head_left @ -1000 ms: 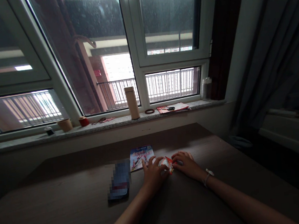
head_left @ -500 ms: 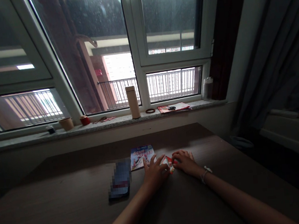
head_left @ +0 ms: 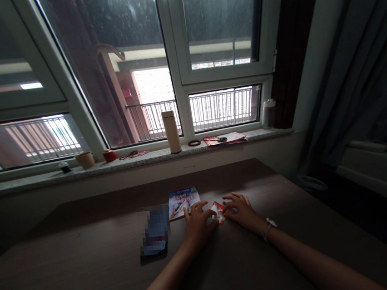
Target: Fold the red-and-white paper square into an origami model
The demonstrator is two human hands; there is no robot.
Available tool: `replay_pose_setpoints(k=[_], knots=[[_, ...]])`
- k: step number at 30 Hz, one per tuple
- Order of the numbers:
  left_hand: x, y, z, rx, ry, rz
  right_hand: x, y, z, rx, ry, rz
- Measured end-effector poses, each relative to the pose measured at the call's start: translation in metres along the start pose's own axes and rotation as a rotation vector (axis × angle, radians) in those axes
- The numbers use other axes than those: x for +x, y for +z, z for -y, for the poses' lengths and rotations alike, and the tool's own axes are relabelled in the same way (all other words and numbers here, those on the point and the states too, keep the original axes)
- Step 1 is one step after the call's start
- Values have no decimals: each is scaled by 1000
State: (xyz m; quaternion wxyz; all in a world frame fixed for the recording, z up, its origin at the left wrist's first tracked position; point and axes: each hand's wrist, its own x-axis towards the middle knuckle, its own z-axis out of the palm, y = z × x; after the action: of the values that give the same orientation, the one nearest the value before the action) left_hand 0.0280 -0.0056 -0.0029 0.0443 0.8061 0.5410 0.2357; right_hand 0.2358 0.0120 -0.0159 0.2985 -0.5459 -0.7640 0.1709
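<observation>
Both my hands rest on a dark wooden table (head_left: 89,273), meeting over a small red and white folded paper (head_left: 217,211). My left hand (head_left: 196,224) presses the paper's left side with thumb and fingertips pinched on it. My right hand (head_left: 241,209) holds the paper's right side, fingers curled on it; a pale band sits on that wrist. A blue printed booklet (head_left: 182,201) lies flat just beyond my left hand.
A dark phone (head_left: 155,233) lies left of my hands. The stone window sill (head_left: 29,181) carries a tall beige flask (head_left: 172,131), a small cup (head_left: 85,160), a red pot (head_left: 109,156), red papers with scissors (head_left: 225,138) and a jar (head_left: 267,113). Curtains hang at right.
My hands have shifted only slightly on the folded paper; my left fingers have drawn a little closer to it. Nothing else has moved.
</observation>
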Motion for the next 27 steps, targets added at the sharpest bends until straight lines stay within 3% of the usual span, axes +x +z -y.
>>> replay_pose_setpoints(k=[11, 27], knots=[[-1, -2, -2, 19, -64, -3, -6, -6, 6, 75, -149, 77], [2, -2, 0, -8, -75, 19, -7, -2, 4, 81, -191, 55]])
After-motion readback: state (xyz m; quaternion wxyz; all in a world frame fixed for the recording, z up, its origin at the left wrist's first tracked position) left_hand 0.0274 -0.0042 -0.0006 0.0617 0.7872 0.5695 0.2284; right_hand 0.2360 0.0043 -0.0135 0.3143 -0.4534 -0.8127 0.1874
